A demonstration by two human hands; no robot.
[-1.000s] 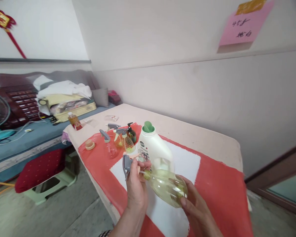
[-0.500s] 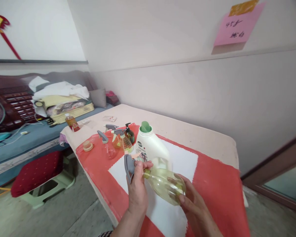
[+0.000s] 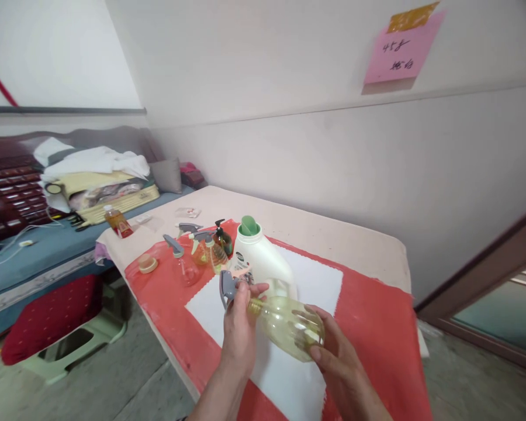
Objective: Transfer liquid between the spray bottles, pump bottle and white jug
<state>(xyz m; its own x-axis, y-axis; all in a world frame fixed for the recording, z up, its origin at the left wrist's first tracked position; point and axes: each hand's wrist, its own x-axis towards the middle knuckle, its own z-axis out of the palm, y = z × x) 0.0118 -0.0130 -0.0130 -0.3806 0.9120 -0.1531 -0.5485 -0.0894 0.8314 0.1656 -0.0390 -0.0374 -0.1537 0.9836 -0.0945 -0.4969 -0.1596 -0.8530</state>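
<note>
My left hand (image 3: 239, 324) is closed around a grey spray trigger head (image 3: 228, 286), next to the neck of a bottle. In my right hand (image 3: 337, 351) lies the base of that see-through, yellowish spray bottle (image 3: 284, 327), tilted almost on its side with the neck to the left. Threads show on its bare neck; my left fingers hide whether the trigger head touches it. Just behind stands a large white jug (image 3: 263, 257) with a green piece (image 3: 248, 225) in its mouth. Under my hands are a white cloth (image 3: 289, 380) and a red cloth (image 3: 372, 327).
Several spray bottles, one a pinkish clear bottle (image 3: 184, 266), and a dark pump bottle (image 3: 222, 238) stand left of the jug. A round beige lid (image 3: 148, 263) and an amber bottle (image 3: 118, 222) are farther left. A red-topped stool (image 3: 55, 316) stands beside the table (image 3: 333, 234).
The view has turned slightly to the right, so the surroundings appear farther left. Both hands keep their holds on the trigger head and bottle, nearly unchanged.
</note>
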